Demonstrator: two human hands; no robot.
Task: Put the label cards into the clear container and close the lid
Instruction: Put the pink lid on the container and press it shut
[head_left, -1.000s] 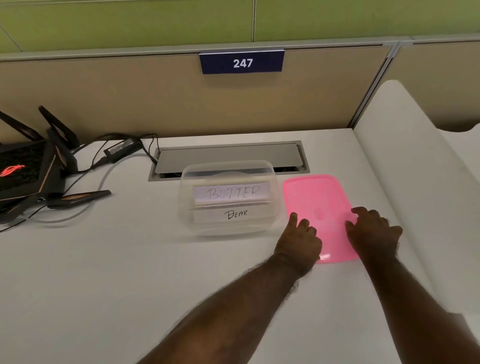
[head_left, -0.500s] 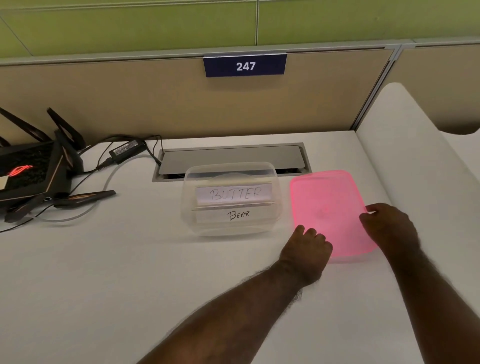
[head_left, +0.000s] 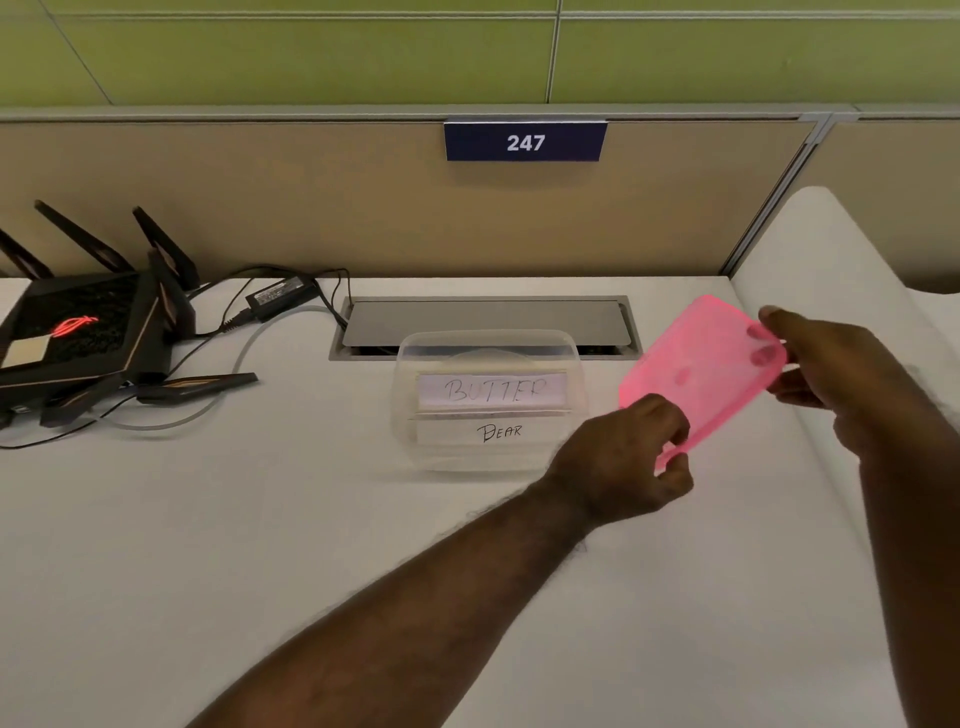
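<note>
Both hands hold the pink lid (head_left: 701, 374) tilted above the desk (head_left: 260, 545) near its right edge: the left hand (head_left: 623, 462) pinches the near corner, the right hand (head_left: 826, 364) grips the far end. Just left of it sits the open container (head_left: 488, 400), near the desk's back edge, with the cards (head_left: 493, 410) marked BUTTER and BEAR inside.

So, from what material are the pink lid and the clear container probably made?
Pink lid: most likely thin, flexible plastic, translucent with a slight sheen; fingers of the right hand show through it. Clear container: probably plastic too, a little cloudy; the label cards reading BUTTER and BEAR are legible through its wall.
</note>
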